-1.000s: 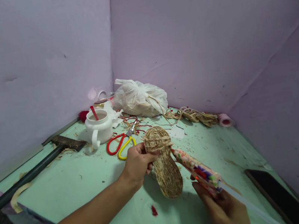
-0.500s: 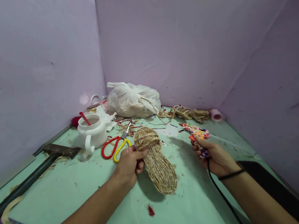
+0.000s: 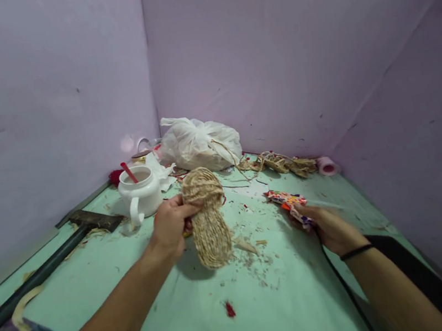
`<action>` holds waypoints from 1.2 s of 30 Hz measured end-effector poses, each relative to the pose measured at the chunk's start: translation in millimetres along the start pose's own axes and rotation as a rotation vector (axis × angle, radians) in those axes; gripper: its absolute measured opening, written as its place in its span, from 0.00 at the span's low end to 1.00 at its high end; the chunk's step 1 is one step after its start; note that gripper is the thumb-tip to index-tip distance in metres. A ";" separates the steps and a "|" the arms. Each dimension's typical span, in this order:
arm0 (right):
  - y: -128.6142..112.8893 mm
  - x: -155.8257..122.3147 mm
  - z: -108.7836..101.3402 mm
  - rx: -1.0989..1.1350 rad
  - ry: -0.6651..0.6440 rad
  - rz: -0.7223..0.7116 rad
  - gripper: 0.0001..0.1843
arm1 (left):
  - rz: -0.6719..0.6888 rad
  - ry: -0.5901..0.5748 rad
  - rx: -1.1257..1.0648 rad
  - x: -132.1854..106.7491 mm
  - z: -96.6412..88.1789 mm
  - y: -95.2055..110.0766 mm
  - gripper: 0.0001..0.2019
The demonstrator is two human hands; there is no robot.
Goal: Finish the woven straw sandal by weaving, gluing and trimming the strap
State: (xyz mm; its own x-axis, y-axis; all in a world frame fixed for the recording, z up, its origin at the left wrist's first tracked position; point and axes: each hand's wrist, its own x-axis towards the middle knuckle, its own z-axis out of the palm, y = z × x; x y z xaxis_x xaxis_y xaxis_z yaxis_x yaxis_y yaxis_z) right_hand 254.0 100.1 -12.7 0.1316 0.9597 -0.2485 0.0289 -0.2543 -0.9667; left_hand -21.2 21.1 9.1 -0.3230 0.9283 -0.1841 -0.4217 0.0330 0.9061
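My left hand (image 3: 170, 225) is closed on the near side of a woven straw slipper (image 3: 212, 239), pinching it at its narrow middle and holding it above the table. The slipper stands nearly upright, its coiled braid sole facing me. To the right, my right hand (image 3: 326, 225) wraps the handle of a glue gun (image 3: 288, 199) covered in colourful patterned material. Its nozzle points left and away, apart from the slipper, and a black cord (image 3: 344, 280) trails down from the grip. Behind my left hand, the scissors are almost wholly hidden.
On the left are a hammer-like tool (image 3: 98, 221) with a long dark handle and a white pot (image 3: 141, 192) holding a red stick. At the back lie a tied white plastic bag (image 3: 201, 146), straw braids (image 3: 288, 165) and a pink roll (image 3: 327, 166). Scraps litter the green tabletop (image 3: 188, 327).
My left hand has moved the slipper left and slightly up, covering the scissors and uncovering straw scraps. My right hand has shifted slightly right with the glue gun. The view has shifted a little.
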 end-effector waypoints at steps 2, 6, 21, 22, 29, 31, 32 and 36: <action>-9.1 -5.4 -1.4 -0.074 0.074 -0.080 0.08 | 0.137 0.003 0.009 -2.7 -12.3 18.7 0.08; -25.8 -36.3 41.6 -0.515 0.049 -0.557 0.06 | 0.237 -0.050 -0.038 -23.2 -35.7 46.7 0.11; 3.6 -78.2 242.0 -1.303 -0.590 -1.083 0.20 | 0.200 0.240 -0.137 -43.4 -92.3 31.4 0.27; 4.2 -77.6 240.7 -1.313 -0.609 -1.102 0.17 | 0.201 0.239 -0.135 -41.9 -93.1 30.1 0.27; -5.3 -75.4 203.5 -1.322 -0.550 -1.196 0.12 | 0.219 0.285 -0.132 -37.1 -90.0 32.1 0.32; -15.7 -81.0 181.9 -1.316 -0.510 -1.240 0.11 | 0.232 0.299 -0.121 -37.7 -87.3 34.5 0.31; -20.6 -86.1 169.7 -1.314 -0.476 -1.300 0.09 | 0.237 0.305 -0.115 -38.5 -85.4 35.6 0.30; -19.9 -115.2 123.2 -1.311 -0.348 -1.431 0.04 | 0.259 0.295 -0.098 -42.9 -73.4 39.5 0.26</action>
State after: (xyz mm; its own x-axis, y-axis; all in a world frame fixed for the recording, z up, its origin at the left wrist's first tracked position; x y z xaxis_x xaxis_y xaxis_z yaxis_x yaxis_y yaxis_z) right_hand 116.2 9.4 27.6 -0.8111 0.4434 0.3814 0.5291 0.8342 0.1554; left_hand -86.2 -44.6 24.9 -0.6522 0.7549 -0.0690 -0.3688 -0.2365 0.8989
